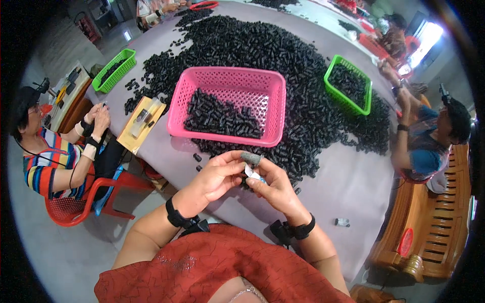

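A room with a pale floor surrounds a broad grey counter, which carries a large heap of small black cylindrical pieces. On the left a person in a striped top sits on a red chair; on the right another person sits at the edge, near a slatted wooden seat.

At the front of the heap stands a pink basket, partly filled with the same black pieces. Two green baskets, one at the left and one at the right, hold more.

The work is between the wearer's own hands, just in front of the pink basket. The left hand pinches the edge of a small white-and-blue piece between thumb and finger, while the right hand grips its other end under the thumb. A dark grey cylinder sits just above, at the index fingertips; whether it is a held part or a finger cover, I cannot tell.

The step in hand seems to be close two-handed fingering of that white-and-blue piece, perhaps peeling or fitting it. The next move probably calls for a steady right-hand grip and a careful pull or press from the left.
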A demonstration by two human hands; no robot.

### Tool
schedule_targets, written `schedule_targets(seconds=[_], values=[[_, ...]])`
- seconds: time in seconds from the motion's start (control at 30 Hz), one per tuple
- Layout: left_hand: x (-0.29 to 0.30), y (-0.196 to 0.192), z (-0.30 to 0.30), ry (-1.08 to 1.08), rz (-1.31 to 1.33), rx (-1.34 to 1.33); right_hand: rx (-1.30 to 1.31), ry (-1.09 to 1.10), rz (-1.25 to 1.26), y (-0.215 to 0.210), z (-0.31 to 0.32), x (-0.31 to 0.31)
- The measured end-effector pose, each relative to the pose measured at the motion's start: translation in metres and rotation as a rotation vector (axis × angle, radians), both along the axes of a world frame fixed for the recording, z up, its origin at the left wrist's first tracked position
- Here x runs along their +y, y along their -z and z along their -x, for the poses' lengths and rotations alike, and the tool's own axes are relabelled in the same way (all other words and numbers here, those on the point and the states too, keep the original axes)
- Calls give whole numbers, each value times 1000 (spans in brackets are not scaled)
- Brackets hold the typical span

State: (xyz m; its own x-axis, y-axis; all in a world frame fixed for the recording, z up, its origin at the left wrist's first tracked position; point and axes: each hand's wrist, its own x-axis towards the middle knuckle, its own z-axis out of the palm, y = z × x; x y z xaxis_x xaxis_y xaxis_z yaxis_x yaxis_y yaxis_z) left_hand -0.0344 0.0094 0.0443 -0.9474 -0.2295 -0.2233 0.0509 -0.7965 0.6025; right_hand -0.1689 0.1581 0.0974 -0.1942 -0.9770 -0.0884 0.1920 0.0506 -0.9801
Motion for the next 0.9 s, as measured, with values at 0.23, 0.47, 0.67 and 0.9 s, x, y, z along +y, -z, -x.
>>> schedule_targets(seconds=[0.23,0.47,0.67,0.9], values=[[11,-1,13,54,-90,25,-140,-20,29,16,4,10],[14,0,12,74,-136,-85,-288,-30,-26,29,8,18],[18,7,15,81,-137,-111,-331,34,3,38,2,26],[20,10,15,75,-137,-148,-377,50,18,52,8,27]])
